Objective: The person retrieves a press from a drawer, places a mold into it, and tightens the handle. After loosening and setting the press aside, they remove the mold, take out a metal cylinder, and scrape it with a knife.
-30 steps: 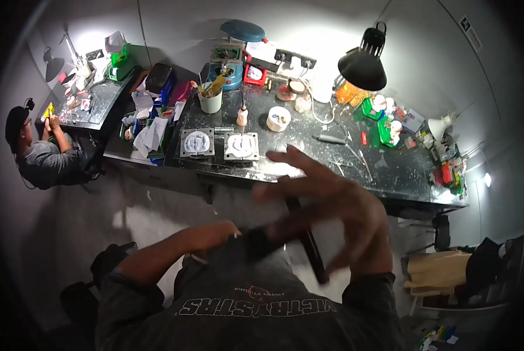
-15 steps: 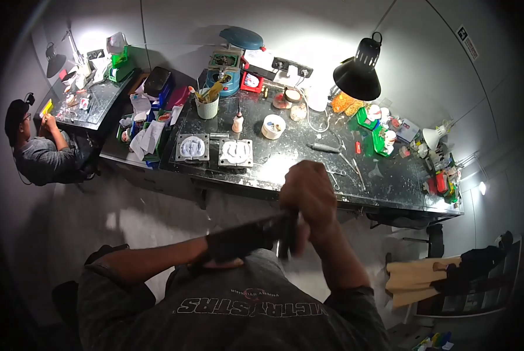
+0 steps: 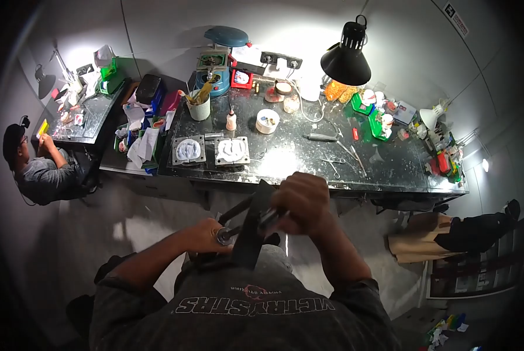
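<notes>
In front of my chest, my right hand (image 3: 303, 202) is closed in a fist at a dark flat bar (image 3: 248, 248), with a short metal cylinder (image 3: 268, 220) beside its fingers. The bar stands steeply across the view, slightly blurred. My left hand (image 3: 205, 235) is closed lower down on the left, by the round end of a metal rod (image 3: 224, 236); what its fingers wrap is hidden. Beyond my hands, two square metal dental flask halves (image 3: 188, 150) filled with white plaster lie side by side on the dark workbench (image 3: 297, 158).
A white tub (image 3: 267, 121), a small bottle (image 3: 231, 120), a brush cup (image 3: 199, 107), a handpiece (image 3: 320, 137) and scissors (image 3: 333, 167) stand or lie on the bench. A black lamp (image 3: 348, 55) hangs above. At the left bench sits another person (image 3: 42, 164).
The dark bar has swung from nearly level to steep. My right hand has moved slightly down and left; my left hand, formerly mostly covered by the bar, now shows. The view has shifted slightly.
</notes>
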Demonstrator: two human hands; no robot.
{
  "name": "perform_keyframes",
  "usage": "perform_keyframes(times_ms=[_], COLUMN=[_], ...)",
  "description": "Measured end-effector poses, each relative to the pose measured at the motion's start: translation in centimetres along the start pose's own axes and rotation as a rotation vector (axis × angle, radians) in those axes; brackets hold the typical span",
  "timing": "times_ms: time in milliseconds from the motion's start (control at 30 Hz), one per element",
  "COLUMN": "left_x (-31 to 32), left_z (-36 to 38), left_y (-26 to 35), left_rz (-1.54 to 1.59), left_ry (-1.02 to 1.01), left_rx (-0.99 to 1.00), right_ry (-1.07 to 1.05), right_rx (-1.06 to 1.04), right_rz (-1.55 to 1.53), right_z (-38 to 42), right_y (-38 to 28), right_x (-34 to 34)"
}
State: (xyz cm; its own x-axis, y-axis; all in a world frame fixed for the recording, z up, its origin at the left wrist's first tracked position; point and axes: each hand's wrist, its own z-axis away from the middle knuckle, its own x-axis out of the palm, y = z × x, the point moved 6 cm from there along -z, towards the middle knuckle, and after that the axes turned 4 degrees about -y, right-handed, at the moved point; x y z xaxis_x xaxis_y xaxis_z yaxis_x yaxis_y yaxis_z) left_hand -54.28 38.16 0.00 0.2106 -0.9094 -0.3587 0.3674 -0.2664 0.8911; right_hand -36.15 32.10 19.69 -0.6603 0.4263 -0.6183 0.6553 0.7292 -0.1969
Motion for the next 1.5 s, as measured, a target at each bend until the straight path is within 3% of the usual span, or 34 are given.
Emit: perform_keyframes(times_ms=[33,100,200,267,333,400,433,467,500,633,1000,1100,1167,1200,1267,1433,1500], left_x=[0.4,0.3,0.3,-1.0,-1.3,-0.7,-1.0,-0.1,0.4,4.0,3.4,3.3,3.2,3.3,3.2,1.9,0.9], left_z=[-0.2,-0.7,-0.3,0.7,0.2,-0.3,0.5,0.5,0.5,2.1,2.4,2.8,2.9,2.9,2.8,2.4,2.3], left_y=[-0.4,-2.2,-2.0,-0.7,-2.5,-6.8,-5.8,-8.6,-11.8,-14.6,-12.9,-12.9,-13.5,-14.2,-14.6,-14.3,-10.1], left_rz=[0.044,-0.054,-0.073,-0.146,-0.142,-0.028,-0.036,0.013,0.058,0.111,0.135,0.068,0.078,0.077,-0.054,-0.178,-0.130], left_ry=[-0.109,-0.083,0.040,0.261,0.267,0.199,0.205,0.169,0.139,0.121,0.109,0.127,0.156,0.156,0.155,0.168,0.176], left_rx=[0.065,0.100,0.153,-0.131,-0.115,-0.074,-0.246,-0.278,-0.306,-0.288,-0.370,-0.427,-0.464,-0.466,-0.402,-0.456,-0.498], right_ry=[0.004,-0.035,-0.098,-0.155,-0.293,-0.262,-0.228,-0.240,-0.237,-0.249,-0.142,-0.183,-0.441,-0.440,-0.550,-0.574,-0.505], right_rx=[0.001,-0.131,-0.124,-0.121,0.036,0.164,0.282,0.296,0.366,0.504,0.617,0.769,1.152,1.152,1.358,1.292,1.232], right_rz=[0.000,0.046,-0.018,-0.075,0.013,-0.011,-0.026,-0.038,-0.078,-0.106,-0.123,-0.128,-0.090,-0.092,-0.025,-0.085,-0.116], right_z=[-0.8,-1.6,-1.6,-1.2,0.6,2.6,4.0,5.5,6.7,11.7,13.4,13.0,13.7,13.3,13.8,11.0,9.9], right_y=[-0.9,-3.2,-2.7,-2.1,-0.5,1.7,2.7,2.8,3.5,4.1,4.7,4.7,5.9,6.2,7.0,6.0,6.0], right_x=[0.0,0.4,0.6,0.9,2.6,5.6,7.3,8.9,10.2,13.5,14.3,14.3,15.3,15.5,15.9,12.8,11.6])
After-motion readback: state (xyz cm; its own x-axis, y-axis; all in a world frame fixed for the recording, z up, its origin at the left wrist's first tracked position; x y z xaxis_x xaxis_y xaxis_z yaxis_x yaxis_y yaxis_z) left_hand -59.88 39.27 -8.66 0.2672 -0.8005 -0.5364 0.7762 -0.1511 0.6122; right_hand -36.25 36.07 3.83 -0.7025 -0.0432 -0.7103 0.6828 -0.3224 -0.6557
